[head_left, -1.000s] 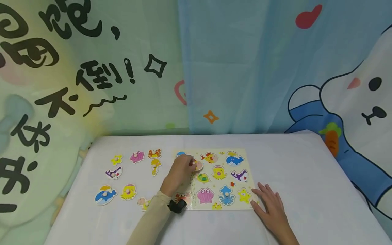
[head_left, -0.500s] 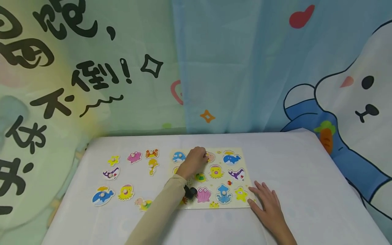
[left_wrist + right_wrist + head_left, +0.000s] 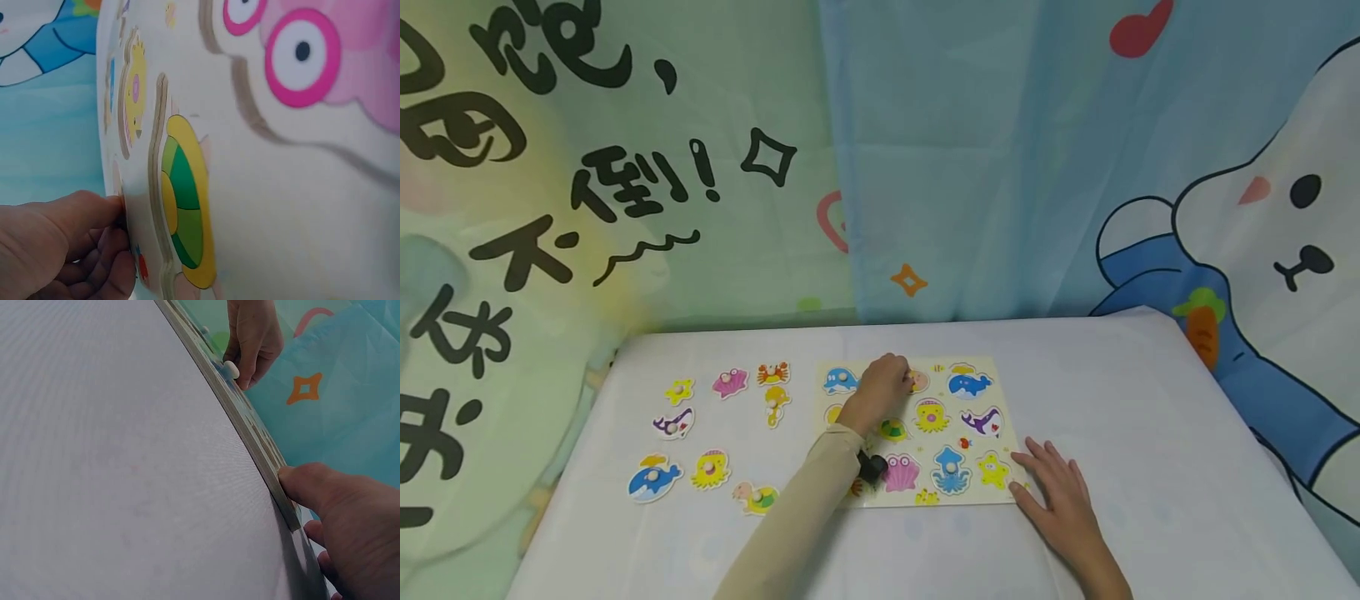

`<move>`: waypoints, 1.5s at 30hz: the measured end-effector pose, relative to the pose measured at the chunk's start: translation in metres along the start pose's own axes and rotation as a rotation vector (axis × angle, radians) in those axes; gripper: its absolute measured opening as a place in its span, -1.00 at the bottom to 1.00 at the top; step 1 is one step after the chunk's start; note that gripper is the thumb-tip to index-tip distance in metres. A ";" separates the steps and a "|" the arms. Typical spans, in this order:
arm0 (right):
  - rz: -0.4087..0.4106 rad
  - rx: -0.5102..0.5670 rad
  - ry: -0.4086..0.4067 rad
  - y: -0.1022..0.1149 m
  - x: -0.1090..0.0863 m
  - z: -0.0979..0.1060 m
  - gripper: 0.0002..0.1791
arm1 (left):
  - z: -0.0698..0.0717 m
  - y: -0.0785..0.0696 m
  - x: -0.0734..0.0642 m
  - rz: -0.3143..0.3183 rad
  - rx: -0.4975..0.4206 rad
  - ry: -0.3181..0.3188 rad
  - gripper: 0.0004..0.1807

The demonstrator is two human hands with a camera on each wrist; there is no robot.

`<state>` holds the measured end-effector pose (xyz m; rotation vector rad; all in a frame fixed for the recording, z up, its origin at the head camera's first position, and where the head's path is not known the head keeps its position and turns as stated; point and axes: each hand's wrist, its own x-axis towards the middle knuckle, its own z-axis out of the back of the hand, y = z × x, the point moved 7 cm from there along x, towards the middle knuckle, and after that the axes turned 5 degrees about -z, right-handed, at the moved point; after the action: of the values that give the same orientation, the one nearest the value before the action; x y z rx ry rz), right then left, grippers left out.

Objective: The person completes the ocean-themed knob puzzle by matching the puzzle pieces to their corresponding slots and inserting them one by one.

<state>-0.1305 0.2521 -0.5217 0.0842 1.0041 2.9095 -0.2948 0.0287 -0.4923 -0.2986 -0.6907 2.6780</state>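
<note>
A pale wooden puzzle board with sea-animal pictures lies on the white table. My left hand reaches over its upper middle and pinches a peach-coloured puzzle piece, mostly hidden by the fingers, at the top-row fish place. In the left wrist view the left thumb and curled fingers come together close at the board, beyond the green turtle picture. My right hand lies at the board's right edge with fingers spread. Its thumb touches the board's edge in the right wrist view.
Left of the board lie several loose knobbed pieces, among them a whale, an octopus, a turtle, a crab and a seahorse. A blue squid piece sits in the board. A printed curtain hangs behind the table.
My left hand has moved up and to the right across the board with the peach-coloured puzzle piece, now over the top-row fish place. My right hand has stayed at the board's edge.
</note>
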 end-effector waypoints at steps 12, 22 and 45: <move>-0.023 -0.009 0.017 0.001 0.000 0.000 -0.53 | -0.005 -0.013 -0.003 -0.075 0.147 -0.022 -0.82; -0.019 -0.006 0.010 -0.001 0.001 -0.001 -0.53 | -0.011 -0.018 -0.006 -0.080 0.221 -0.049 -0.81; -0.021 -0.010 0.018 0.000 0.001 0.000 -0.54 | -0.004 -0.017 -0.054 -0.171 0.100 -0.267 -0.53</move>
<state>-0.1315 0.2522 -0.5210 0.0462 0.9868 2.9017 -0.2394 0.0237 -0.4814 0.1412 -0.6229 2.6005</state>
